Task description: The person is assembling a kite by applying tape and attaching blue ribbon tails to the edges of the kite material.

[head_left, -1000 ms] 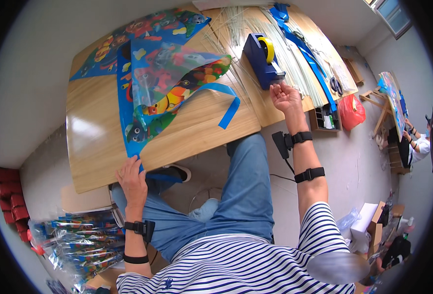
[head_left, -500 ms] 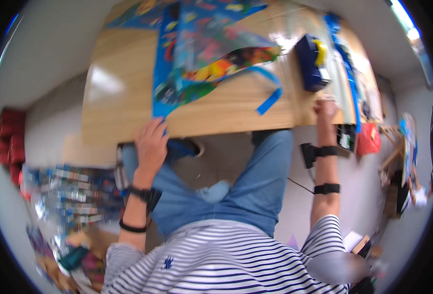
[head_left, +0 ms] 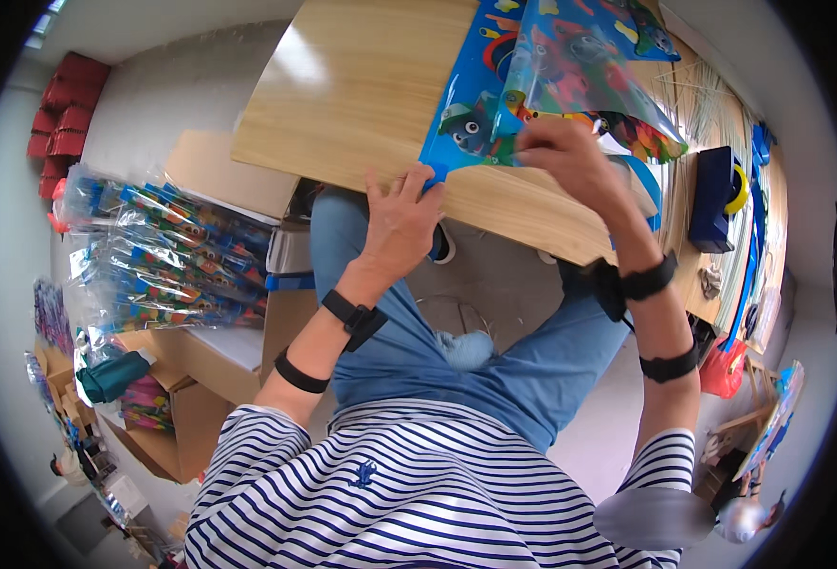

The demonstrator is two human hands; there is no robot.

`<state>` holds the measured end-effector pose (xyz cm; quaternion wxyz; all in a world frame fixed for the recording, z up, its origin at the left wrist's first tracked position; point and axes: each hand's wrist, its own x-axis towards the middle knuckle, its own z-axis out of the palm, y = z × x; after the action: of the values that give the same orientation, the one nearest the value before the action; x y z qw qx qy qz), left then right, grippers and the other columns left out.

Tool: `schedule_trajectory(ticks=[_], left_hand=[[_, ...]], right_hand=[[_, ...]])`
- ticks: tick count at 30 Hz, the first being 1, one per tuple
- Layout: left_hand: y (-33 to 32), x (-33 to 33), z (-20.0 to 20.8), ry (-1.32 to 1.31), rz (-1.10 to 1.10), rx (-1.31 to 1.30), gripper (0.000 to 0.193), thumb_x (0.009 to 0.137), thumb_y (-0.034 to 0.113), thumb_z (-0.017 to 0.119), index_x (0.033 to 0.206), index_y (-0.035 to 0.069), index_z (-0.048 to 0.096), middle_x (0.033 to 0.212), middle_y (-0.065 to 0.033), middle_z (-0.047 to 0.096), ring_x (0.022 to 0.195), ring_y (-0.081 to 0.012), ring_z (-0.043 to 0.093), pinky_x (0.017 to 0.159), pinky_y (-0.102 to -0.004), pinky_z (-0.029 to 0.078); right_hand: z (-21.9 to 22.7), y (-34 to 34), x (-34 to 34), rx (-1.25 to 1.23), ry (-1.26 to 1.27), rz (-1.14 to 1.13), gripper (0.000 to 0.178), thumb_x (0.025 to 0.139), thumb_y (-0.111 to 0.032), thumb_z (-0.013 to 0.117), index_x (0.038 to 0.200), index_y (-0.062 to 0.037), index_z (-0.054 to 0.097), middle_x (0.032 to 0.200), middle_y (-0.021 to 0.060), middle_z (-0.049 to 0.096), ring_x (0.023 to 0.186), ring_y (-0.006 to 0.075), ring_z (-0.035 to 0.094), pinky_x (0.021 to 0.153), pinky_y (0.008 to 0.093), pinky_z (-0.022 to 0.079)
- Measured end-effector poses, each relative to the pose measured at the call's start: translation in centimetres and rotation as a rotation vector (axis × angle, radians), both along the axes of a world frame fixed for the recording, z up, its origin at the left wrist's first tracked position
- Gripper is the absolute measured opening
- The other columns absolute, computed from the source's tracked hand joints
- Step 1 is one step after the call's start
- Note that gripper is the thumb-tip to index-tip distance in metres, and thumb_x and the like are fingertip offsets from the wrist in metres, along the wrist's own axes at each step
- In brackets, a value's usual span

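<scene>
Left hand (head_left: pixel 401 223): its fingers are clamping on the blue corner of the printed plastic sheet (head_left: pixel 468 121) at the desk's near edge.
Right hand (head_left: pixel 570 159): it is hovering over the sheet, fingers curling inward and blurring; whether they are holding anything, I cannot tell.
Printed sheet: it is lying on the desk (head_left: pixel 371 85), stretching from the near edge toward the far side.
Tape dispenser (head_left: pixel 710 201): it is standing on the desk, right of the sheet.
Packets (head_left: pixel 177 251): they are lying in a pile, left of the left hand.

Table (head_left: pixel 352 95) bears printed film (head_left: pixel 580 57), dispenser (head_left: pixel 710 204), apparently rods (head_left: pixel 695 100).
</scene>
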<state>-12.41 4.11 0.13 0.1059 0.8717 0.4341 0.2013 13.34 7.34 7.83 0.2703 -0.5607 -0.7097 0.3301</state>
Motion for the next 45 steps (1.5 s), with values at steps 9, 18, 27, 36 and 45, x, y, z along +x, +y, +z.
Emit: schedule_trajectory(ticks=[9,18,27,36,45], left_hand=[[0.1,0.3,0.2,-0.057,0.035,-0.037,0.034,0.077,0.013,0.074,0.109,0.008,0.067,0.116,-0.0062,0.05,0.114,-0.0294,0.047,0.107,-0.0701,0.019],[0.3,-0.3,0.2,-0.101,0.033,-0.098,0.036,0.076,0.015,0.076,0.11,0.009,0.067,0.12,-0.0073,0.049,0.119,-0.0299,0.046,0.108,-0.0695,0.017],[0.6,-0.8,0.6,-0.125,0.019,-0.135,0.039,0.075,0.017,0.076,0.112,0.009,0.067,0.12,-0.0083,0.051,0.121,-0.0313,0.046,0.109,-0.0689,0.016],[1.0,-1.0,0.9,-0.109,-0.026,-0.128,0.041,0.074,0.023,0.077,0.111,0.008,0.066,0.122,-0.0074,0.05,0.121,-0.0303,0.046,0.107,-0.0708,0.017],[1.3,-1.1,1.0,-0.1,-0.059,-0.118,0.045,0.072,0.024,0.078,0.112,0.007,0.066,0.124,-0.0074,0.049,0.122,-0.0297,0.046,0.107,-0.0714,0.017]], right_hand=[[-4.1,6.1,-6.9,0.031,-0.325,0.283,0.009,0.069,-0.007,0.059,0.074,-0.0033,0.066,0.076,0.0147,0.064,0.079,0.0339,0.062,0.065,0.0426,0.049],[-3.9,7.5,-5.9,-0.198,-0.097,0.237,0.012,0.073,-0.007,0.065,0.076,0.0033,0.06,0.064,0.0073,0.056,0.06,0.0172,0.052,0.056,0.0335,0.042],[-3.8,7.4,-5.8,-0.253,-0.089,0.207,0.013,0.074,-0.006,0.064,0.073,0.0049,0.058,0.059,0.0048,0.05,0.056,0.012,0.045,0.051,0.0307,0.038],[-4.2,7.5,-5.7,-0.233,-0.155,0.21,0.011,0.067,-0.007,0.066,0.075,0.0012,0.065,0.07,0.0145,0.064,0.065,0.0254,0.06,0.059,0.037,0.046],[-3.9,7.7,-5.7,-0.233,-0.17,0.255,0.012,0.066,-0.009,0.064,0.073,0.0011,0.065,0.068,0.0157,0.063,0.064,0.0277,0.06,0.058,0.0386,0.046]])
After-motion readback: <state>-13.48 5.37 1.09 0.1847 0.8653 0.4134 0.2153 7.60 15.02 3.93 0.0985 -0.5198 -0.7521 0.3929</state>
